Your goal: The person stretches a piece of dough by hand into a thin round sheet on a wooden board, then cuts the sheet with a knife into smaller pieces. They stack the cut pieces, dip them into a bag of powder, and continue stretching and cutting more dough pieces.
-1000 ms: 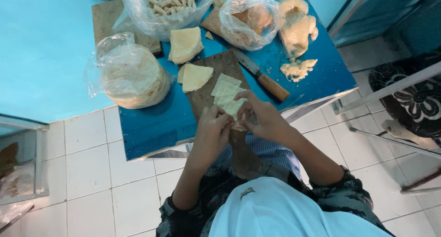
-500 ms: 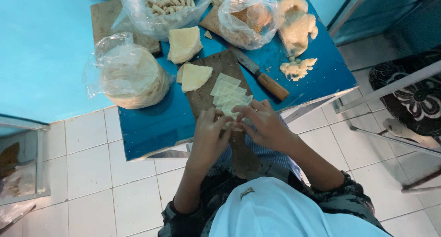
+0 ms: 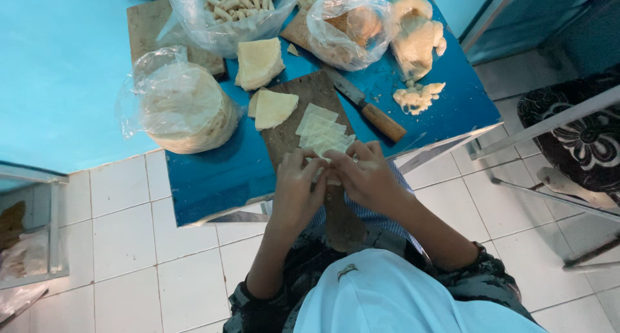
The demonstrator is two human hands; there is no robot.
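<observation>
Your left hand (image 3: 297,184) and right hand (image 3: 365,175) pinch a small wrapper (image 3: 325,173) together, each grip closed on it, at the board's (image 3: 290,129) near end. Cut wrappers (image 3: 321,131) lie just beyond; a knife (image 3: 367,107) rests on the counter (image 3: 206,178).

Even, bright, diffuse light, apparently from overhead; colours cool and blue-tinted. Shadows soft and short, darkest under the table (image 3: 213,184) edge. Mild glare on the plastic bags (image 3: 177,97) and on the floor tiles (image 3: 123,242). Focus fairly sharp mid-frame; slight softness on the hands. Wide-angle stretch bends lines at the edges.
</observation>
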